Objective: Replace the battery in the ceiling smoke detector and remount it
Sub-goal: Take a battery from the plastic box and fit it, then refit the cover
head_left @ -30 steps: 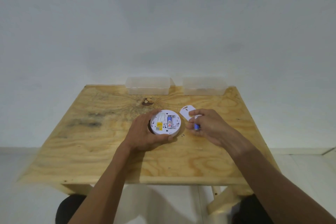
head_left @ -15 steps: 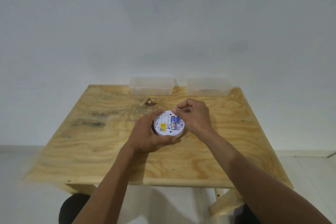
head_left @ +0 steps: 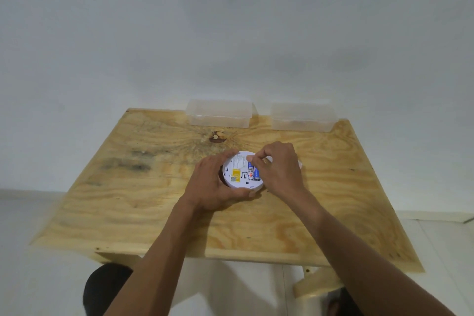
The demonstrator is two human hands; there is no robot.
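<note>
Smoke detector [head_left: 239, 174] lying back-side up near the middle of the plywood table [head_left: 154, 200], round white body flat on the wood, battery bay open to the camera. 2 batteries [head_left: 254, 173] seated side by side in the bay on the detector's right half, blue wrappers showing, long axes running from the near edge toward the far edge of the table, parallel to each other and touching or nearly so. Which end of each is positive: too small to tell. Yellow label [head_left: 236, 175] just left of the batteries.

Left hand [head_left: 211, 185] cupped around the detector's left and near rim, fingers wrapped against the side wall, thumb pressed along the near edge, holding it down. Right hand [head_left: 278, 172] over the detector's right side, thumb and forefinger pressed together at the far ends of the batteries, remaining fingers curled; whether the tips pinch a battery or only press on it cannot be told.

Sliver of white piece [head_left: 299, 163] peeking out beyond the right hand. 2 clear plastic boxes [head_left: 218, 113] [head_left: 302, 117] at the far edge, lids shut, well apart from the detector.
</note>
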